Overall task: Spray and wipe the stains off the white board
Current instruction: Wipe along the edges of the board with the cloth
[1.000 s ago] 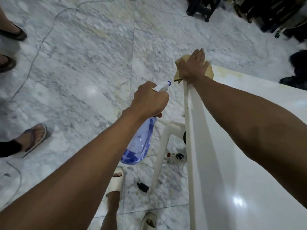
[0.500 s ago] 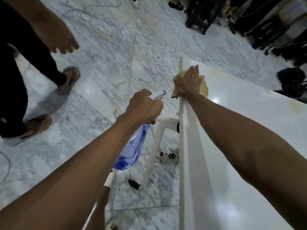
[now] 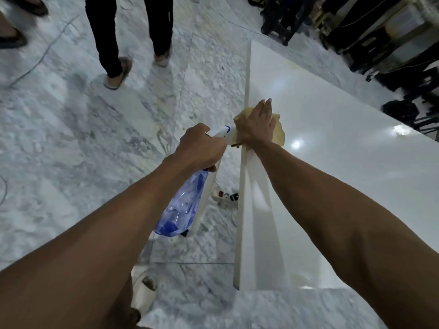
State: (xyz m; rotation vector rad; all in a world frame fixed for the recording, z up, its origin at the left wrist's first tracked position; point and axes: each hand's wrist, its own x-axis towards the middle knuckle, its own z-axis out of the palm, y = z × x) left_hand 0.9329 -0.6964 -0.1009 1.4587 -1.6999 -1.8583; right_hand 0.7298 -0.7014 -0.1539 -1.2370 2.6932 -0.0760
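Since the earlier frames the right hand (image 3: pixel 257 125) has drawn the cloth back along the board's left edge toward the person, away from the far corner, and now lies just beside the sprayer's nozzle.

Its fingers (image 3: pixel 265 108) lie straight and together, pressing the yellow cloth (image 3: pixel 279 134) flat on the white board (image 3: pixel 344 174) right at the rim. The left hand (image 3: pixel 202 148) is curled round the neck of the blue spray bottle (image 3: pixel 183 207), which hangs off the board's side over the marble floor (image 3: pixel 71 138); whether a finger is on the trigger cannot be told.

To wipe well, I would keep the palm's weight over the cloth, work in overlapping strokes, and hold the bottle clear. A faint yellowish stain (image 3: pixel 294 66) shows near the far end and seems not yet wiped. A power strip (image 3: pixel 225 197) lies below, so spray should go onto the board only.
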